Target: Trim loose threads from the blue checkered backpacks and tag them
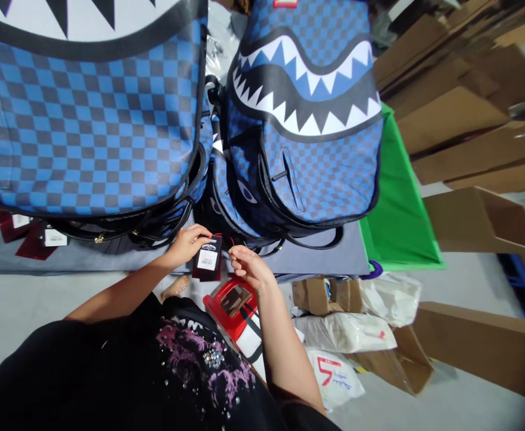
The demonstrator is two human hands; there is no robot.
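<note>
My left hand (pixel 189 244) pinches the top of a dark hang tag (pixel 208 258) with a white label. A thin red string (pixel 230 242) runs from the tag toward my right hand (pixel 249 266), whose fingers are closed on the string's end. Both hands work at the table's front edge, just below the black straps of two blue checkered backpacks with shark-mouth prints: a large one (pixel 87 120) on the left and a smaller one (pixel 307 120) on the right. The tag hangs below the gap between them.
Dark red tags (pixel 35 238) lie on the grey table (pixel 325 254) at the left. A green sheet (pixel 399 209) lies to the right. On the floor are a red box (pixel 235 305), white plastic bags (pixel 347 332) and cardboard boxes (pixel 482 221).
</note>
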